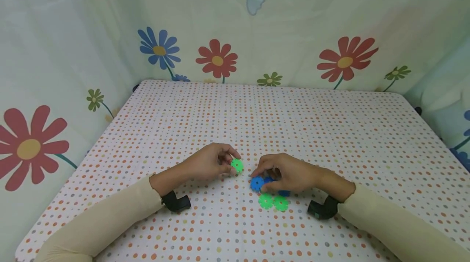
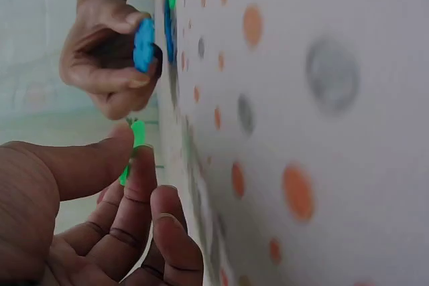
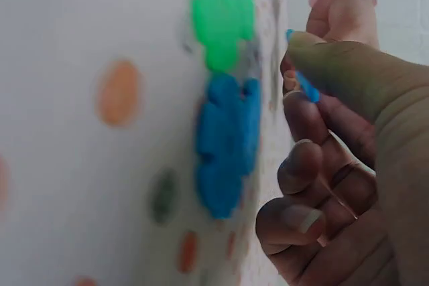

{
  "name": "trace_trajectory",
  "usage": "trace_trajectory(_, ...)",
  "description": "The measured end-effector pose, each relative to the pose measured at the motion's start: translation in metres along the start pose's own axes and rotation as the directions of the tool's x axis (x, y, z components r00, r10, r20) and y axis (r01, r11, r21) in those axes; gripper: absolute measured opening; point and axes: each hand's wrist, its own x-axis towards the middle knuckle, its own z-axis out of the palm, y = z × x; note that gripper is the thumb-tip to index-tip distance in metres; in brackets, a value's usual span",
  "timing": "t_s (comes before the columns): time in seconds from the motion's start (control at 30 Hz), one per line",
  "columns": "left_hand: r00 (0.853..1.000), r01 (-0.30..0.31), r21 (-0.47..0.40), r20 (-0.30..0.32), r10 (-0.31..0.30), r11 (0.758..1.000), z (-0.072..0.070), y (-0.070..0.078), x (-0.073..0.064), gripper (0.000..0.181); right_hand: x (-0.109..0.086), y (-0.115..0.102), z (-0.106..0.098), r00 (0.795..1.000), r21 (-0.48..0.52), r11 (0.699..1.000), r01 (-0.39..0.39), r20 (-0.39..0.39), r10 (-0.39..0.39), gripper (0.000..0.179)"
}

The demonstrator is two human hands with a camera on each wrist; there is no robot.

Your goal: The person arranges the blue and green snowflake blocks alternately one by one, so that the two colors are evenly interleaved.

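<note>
Left hand (image 1: 211,164): my thumb and forefinger are nearly together, pinching the green disc (image 1: 237,165) at its edge; the other fingers curl loosely and hold nothing that shows.
Right hand (image 1: 293,172): thumb and fingertip are just as close, pinching the blue disc (image 1: 257,184) by its rim; the spare fingers bend inward.
Green disc: beyond my left fingertips, held from one side, which I judge leaves the notches facing my right hand uncovered.
Blue disc: at my right fingertips, apart from the green one; a rim grip probably leaves its face in my sight.
Loose blues (image 1: 284,193): beneath my right hand, which partly hides them, so I can't count them surely.
Green pair (image 1: 266,201): side by side, just nearer me than my right hand, and so within its easy reach, I'd say.
Cloth (image 1: 216,225): under both hands, flat enough that thin discs likely lie steady.
</note>
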Motion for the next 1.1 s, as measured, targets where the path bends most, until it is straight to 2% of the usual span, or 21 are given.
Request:
trace_trajectory(0.27,0.994,0.008,-0.107,-0.110,-0.020,0.994,-0.026,-0.004,0.016,0.029,0.015,0.005,-0.022,0.990,0.062,0.998,-0.004,-0.144,0.013,0.030)
trace_trajectory(0.4,0.986,0.034,-0.200,-0.152,-0.066,0.979,-0.036,-0.005,0.027,0.030,0.028,0.013,-0.035,0.974,0.075,0.996,-0.049,-0.215,0.064,0.030)
trace_trajectory(0.57,0.971,0.064,-0.273,-0.207,-0.123,0.960,-0.044,-0.008,0.039,0.030,0.046,0.029,-0.048,0.942,0.094,0.984,-0.150,-0.289,0.171,0.032)
trace_trajectory(0.7,0.960,0.066,-0.310,-0.240,-0.145,0.948,-0.048,-0.016,0.050,0.030,0.062,0.046,-0.055,0.905,0.119,0.960,-0.254,-0.320,0.280,0.034)
trace_trajectory(0.87,0.952,0.088,-0.284,-0.259,-0.165,0.955,-0.048,-0.028,0.063,0.030,0.081,0.065,-0.058,0.866,0.132,0.920,-0.370,-0.310,0.392,0.033)
trace_trajectory(0.97,0.949,0.121,-0.241,-0.255,-0.183,0.963,-0.048,-0.035,0.066,0.029,0.089,0.069,-0.058,0.862,0.125,0.912,-0.391,-0.296,0.410,0.033)
trace_trajectory(1.1,0.944,0.146,-0.176,-0.268,-0.190,0.973,-0.050,-0.039,0.068,0.028,0.096,0.070,-0.059,0.873,0.107,0.921,-0.374,-0.294,0.389,0.033)
